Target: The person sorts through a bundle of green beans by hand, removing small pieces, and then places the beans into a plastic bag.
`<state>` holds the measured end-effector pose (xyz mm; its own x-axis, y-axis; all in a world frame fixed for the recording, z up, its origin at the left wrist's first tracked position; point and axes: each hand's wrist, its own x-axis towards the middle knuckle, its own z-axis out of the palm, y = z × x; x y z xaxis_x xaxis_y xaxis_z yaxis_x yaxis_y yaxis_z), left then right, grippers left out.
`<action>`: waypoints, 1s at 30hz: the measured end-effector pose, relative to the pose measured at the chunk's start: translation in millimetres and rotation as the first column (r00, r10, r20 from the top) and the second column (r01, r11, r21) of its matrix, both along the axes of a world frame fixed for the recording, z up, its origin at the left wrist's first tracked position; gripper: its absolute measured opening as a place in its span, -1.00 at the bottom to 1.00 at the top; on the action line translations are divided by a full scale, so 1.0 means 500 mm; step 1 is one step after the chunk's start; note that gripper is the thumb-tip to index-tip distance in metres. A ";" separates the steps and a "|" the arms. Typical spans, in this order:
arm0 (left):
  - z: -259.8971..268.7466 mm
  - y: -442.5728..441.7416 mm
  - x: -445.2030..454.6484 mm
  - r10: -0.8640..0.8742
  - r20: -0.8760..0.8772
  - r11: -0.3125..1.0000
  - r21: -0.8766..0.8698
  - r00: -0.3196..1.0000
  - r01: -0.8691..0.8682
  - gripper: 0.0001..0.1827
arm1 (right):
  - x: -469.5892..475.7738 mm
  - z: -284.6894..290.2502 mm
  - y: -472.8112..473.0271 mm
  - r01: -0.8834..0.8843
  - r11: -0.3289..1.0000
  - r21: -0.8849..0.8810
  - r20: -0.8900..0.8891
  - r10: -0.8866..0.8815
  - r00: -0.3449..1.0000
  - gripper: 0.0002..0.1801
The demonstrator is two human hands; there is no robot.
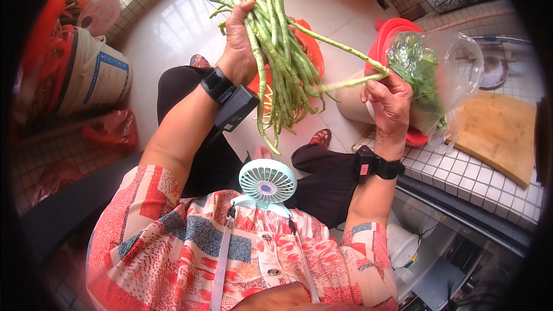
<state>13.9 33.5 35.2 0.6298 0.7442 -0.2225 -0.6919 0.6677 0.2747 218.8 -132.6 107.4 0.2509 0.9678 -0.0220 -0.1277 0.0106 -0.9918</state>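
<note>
A thick bunch of long green beans [276, 56] hangs from my left hand [239, 43], whose thumb and fingers wrap around its upper part. To its right, my right hand [386, 95] pinches one long bean [341, 45] at a sharp bend. One length of that bean runs up to the bunch, and the other, partly blurred, slants down to it. Behind the bunch shows a red plastic bag [311, 47], mostly hidden by the beans. The tips of the hanging beans reach down above my lap.
On the tiled counter [471, 172] at right lie a wooden cutting board [497, 134] and a clear bag of leafy greens [419, 65], over a red basin [384, 34]. A white bucket [95, 73] stands at left. A small fan [268, 181] hangs at my chest.
</note>
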 end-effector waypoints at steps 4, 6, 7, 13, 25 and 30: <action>0.005 0.007 -0.011 0.018 0.028 0.999 0.046 0.999 -0.019 -0.39 | -0.004 0.000 0.002 0.103 0.981 0.162 0.586 -0.180 0.790 -0.86; 0.007 0.014 -0.015 0.040 0.076 0.996 0.081 0.996 -0.047 -0.37 | -0.004 -0.009 0.008 -0.019 0.947 0.319 0.807 -0.261 0.530 -0.83; 0.008 0.017 -0.016 0.042 0.074 0.996 0.081 0.996 -0.048 -0.37 | -0.004 -0.010 0.009 -0.020 0.948 0.319 0.806 -0.260 0.532 -0.83; 0.016 0.032 -0.025 0.133 -0.015 0.978 0.165 0.991 -0.128 -0.36 | -0.018 -0.014 0.005 -0.094 0.918 0.385 0.851 -0.314 0.420 -0.74; 0.022 0.027 -0.026 0.148 -0.027 0.977 0.157 0.989 -0.141 -0.31 | -0.044 -0.008 0.014 -0.195 0.867 0.459 0.881 -0.417 0.223 -0.80; 0.019 0.025 -0.021 0.127 -0.029 0.980 0.157 0.991 -0.121 -0.32 | -0.049 0.000 0.011 -0.192 0.854 0.484 0.871 -0.449 0.197 -0.80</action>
